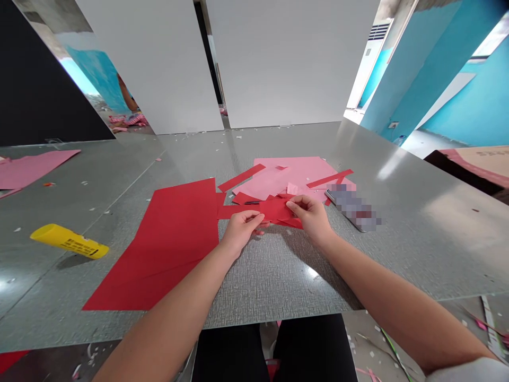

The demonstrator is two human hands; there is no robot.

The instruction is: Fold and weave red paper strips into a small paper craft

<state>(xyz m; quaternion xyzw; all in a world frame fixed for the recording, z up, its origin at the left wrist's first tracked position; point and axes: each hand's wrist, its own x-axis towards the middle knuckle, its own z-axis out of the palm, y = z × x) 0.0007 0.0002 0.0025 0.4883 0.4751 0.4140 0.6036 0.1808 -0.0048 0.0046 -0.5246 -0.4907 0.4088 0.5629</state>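
A small piece of red paper [275,208] is held up between my two hands, a little above the table. My left hand [242,229] pinches its left end between thumb and fingers. At the upper right edge, the thumb and forefinger of my right hand [312,215] are closed on the same piece. Red strips and scraps [234,211] lie under and around it, partly hidden by the hands. A large red sheet [175,239] lies flat to the left of my left hand. Behind the hands rests a pink sheet [294,170] with red strips on it.
On the left, a yellow tube [69,241] lies on the grey table [258,286]. A phone [352,208], partly blurred out, is right of my right hand. More pink paper [35,167] lies far left. White panels [294,58] stand along the table's back edge; a cardboard box [477,164] is at right.
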